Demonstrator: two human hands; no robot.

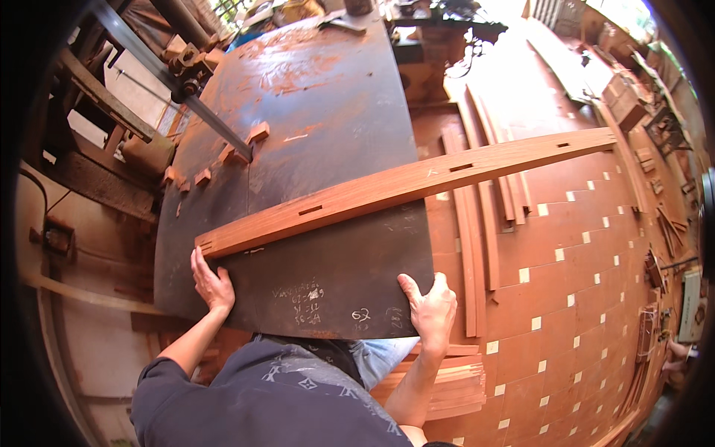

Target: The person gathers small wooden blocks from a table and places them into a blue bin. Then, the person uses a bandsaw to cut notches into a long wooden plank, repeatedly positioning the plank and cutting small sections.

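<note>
A long reddish wooden beam (357, 190) with several cut slots lies slantwise across the dark metal saw table (335, 276). Its far right end reaches out past the table's edge, over the floor. My left hand (214, 287) has its fingers stretched out against the beam's near left end. At the table's right edge, my right hand (433, 309) grips the rim, thumb on top and fingers curled over the side, apart from the beam. A bandsaw blade (216, 123) comes down to the table beyond the beam.
Small wood offcuts (258, 132) lie around the blade, with sawdust on the table. A hammer-like tool (342, 27) rests at the far edge. Long boards (468, 246) lie on the tiled floor (558, 298) to the right; stacked wood pieces (447, 384) are beside my right forearm.
</note>
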